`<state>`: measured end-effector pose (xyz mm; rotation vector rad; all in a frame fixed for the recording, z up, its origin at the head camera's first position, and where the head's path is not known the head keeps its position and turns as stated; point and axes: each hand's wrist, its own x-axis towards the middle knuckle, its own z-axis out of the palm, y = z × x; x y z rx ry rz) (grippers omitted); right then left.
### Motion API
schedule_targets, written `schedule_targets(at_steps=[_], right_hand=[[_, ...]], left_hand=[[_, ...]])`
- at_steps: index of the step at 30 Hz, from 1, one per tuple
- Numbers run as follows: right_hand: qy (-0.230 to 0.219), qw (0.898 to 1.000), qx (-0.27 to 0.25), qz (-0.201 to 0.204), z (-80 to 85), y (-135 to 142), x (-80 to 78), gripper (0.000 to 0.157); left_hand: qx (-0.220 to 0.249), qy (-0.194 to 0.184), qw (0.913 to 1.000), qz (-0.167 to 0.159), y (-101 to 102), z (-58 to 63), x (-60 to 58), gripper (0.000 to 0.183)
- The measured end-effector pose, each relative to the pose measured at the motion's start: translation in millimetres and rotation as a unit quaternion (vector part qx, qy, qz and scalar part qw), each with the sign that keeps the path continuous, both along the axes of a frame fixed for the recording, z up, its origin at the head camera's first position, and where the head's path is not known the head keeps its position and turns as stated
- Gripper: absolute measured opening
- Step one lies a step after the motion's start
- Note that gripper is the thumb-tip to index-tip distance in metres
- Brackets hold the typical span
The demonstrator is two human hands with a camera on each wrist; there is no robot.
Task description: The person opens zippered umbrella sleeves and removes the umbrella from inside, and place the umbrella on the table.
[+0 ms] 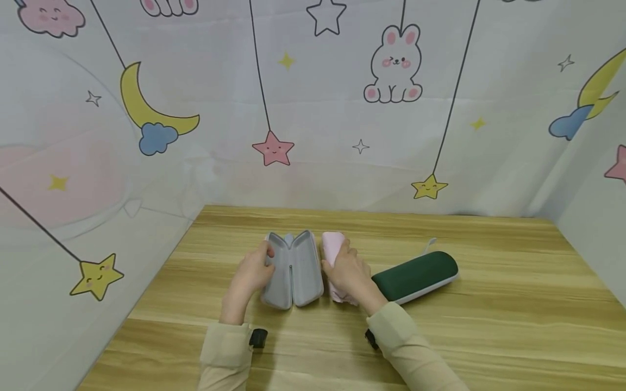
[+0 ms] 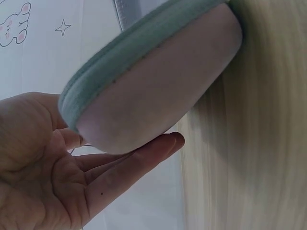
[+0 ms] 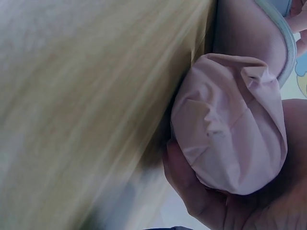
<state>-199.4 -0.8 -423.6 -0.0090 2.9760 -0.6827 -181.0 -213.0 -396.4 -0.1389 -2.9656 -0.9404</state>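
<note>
A zip case [image 1: 308,277] lies spread open on the table, grey inside, with a pale pink shell [image 2: 158,81] and a grey-green zip edge in the left wrist view. My left hand [image 1: 255,267] holds its left half at the rim, some fingers lying along the outside of the shell. Just right of the case, my right hand [image 1: 348,270] grips a pink folded umbrella [image 3: 230,124] around its side. Loosely gathered, wrinkled fabric shows at the umbrella's near end; my palm and fingers hide part of its length.
A closed dark green case [image 1: 418,276] with a pale lower edge and a small strap [image 1: 430,244] lies to the right, close to my right wrist. The wooden table [image 1: 513,304] ends at a printed cloth backdrop [image 1: 323,179] behind and at both sides.
</note>
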Motion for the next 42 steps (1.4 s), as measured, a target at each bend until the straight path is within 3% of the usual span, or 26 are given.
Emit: schedule_targets(at_steps=[13,22,31,37,42], right_hand=[[-0.015,1.0,0.013,-0.007,5.5,4.4,0.7,0.084],[0.025,1.0,-0.01,-0.008,10.7,7.6,3.8,0.081],[0.069,0.996,0.046,0.039,14.8,6.6,8.7,0.076],[0.081,0.993,0.065,0.062,12.4,8.6,13.8,0.07],[0.104,0.988,0.074,0.086,10.2,13.1,17.6,0.063]], left_hand=[[0.0,-0.01,0.9999,-0.003,6.0,4.3,2.8,0.032],[-0.006,-0.009,0.9999,0.004,10.0,6.5,1.0,0.041],[-0.021,0.013,0.9997,0.009,13.7,7.2,3.7,0.051],[-0.033,0.012,0.9993,0.012,15.6,4.1,9.5,0.057],[-0.055,0.034,0.9978,0.009,17.6,-0.2,13.7,0.059]])
